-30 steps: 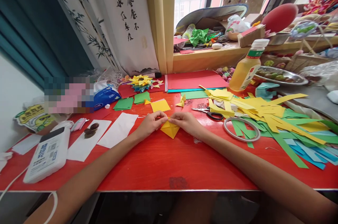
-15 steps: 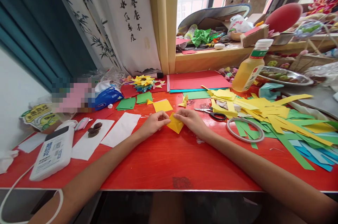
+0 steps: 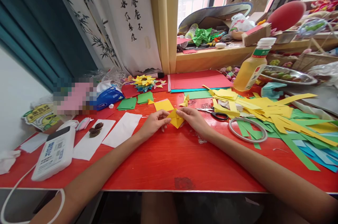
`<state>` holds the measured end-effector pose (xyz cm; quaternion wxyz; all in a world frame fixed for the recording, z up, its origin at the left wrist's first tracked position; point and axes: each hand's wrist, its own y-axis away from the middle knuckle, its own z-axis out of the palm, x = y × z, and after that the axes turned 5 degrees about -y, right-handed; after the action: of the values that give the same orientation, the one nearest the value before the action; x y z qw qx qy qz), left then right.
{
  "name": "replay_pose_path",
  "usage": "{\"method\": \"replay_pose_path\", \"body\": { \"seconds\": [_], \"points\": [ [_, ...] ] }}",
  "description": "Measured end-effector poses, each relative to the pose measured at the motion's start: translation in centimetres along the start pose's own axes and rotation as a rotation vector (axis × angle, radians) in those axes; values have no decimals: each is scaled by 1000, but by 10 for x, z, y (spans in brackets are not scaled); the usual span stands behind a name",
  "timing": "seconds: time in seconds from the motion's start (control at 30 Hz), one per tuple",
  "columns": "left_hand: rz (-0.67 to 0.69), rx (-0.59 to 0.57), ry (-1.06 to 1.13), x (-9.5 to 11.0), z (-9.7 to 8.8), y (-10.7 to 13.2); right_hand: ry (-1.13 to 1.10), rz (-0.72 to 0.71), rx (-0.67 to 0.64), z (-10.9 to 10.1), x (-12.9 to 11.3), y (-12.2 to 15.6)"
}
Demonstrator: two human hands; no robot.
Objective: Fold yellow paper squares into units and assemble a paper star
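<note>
Above the red table, a folded piece of yellow paper point(image 3: 176, 119) is held between my two hands. My left hand point(image 3: 156, 122) pinches its left corner with thumb and forefinger. On the opposite side, my right hand point(image 3: 194, 120) grips the upper right edge with the fingers closed. The paper shows creases and a pointed top. Just behind it lie a stack of yellow paper squares point(image 3: 163, 105) and a small folded yellow piece point(image 3: 185, 101). Two stacks of green squares point(image 3: 127, 103) rest farther left.
Black-handled scissors point(image 3: 219, 115), a tape roll point(image 3: 247, 130) and yellow paper strips point(image 3: 274, 109) lie to the right. A juice bottle point(image 3: 253, 65) stands behind them. White paper point(image 3: 123, 130) and a white device with a cable point(image 3: 54, 153) are at left.
The yellow paper has been turned and raised slightly between my hands, and it now looks smaller with its point upward. Both hands still hold it.
</note>
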<state>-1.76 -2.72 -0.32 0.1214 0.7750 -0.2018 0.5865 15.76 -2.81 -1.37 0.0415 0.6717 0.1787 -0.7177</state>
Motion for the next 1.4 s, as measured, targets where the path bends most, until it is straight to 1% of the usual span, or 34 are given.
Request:
{"method": "replay_pose_path", "body": {
  "seconds": [0.07,0.13,0.33,0.47,0.6,0.7,0.83,0.93,1.03,1.17,1.3,1.4],
  "points": [
    [-10,45,25,-1,-1,0,-86,36,-54,1,-2,-1],
    [-11,82,52,-2,-2,-1,-134,74,-81,1,-3,-1],
    [-4,134,87,-3,-2,-2,-140,106,-167,-5,-2,-3],
    [0,154,114,-2,-2,-3,-129,128,-137,-5,0,-4],
    [47,169,140,-1,-2,-3,-227,117,-82,-6,-3,-2],
    [76,158,135,1,-3,-1,-267,113,-84,-7,-4,-1],
    [98,117,103,6,-1,2,-259,125,-71,-8,-3,-1],
    [103,97,39,9,2,4,-253,126,-82,-7,-4,-1],
    [103,138,-16,10,2,3,-232,126,-148,-6,-7,1],
    [122,220,-7,5,0,0,-156,147,-222,-4,-13,2],
    [142,283,-20,2,-1,-4,-91,135,-212,-1,-15,2],
    [151,280,-113,3,-1,-3,-78,95,-150,0,-12,2]
  ]
}}
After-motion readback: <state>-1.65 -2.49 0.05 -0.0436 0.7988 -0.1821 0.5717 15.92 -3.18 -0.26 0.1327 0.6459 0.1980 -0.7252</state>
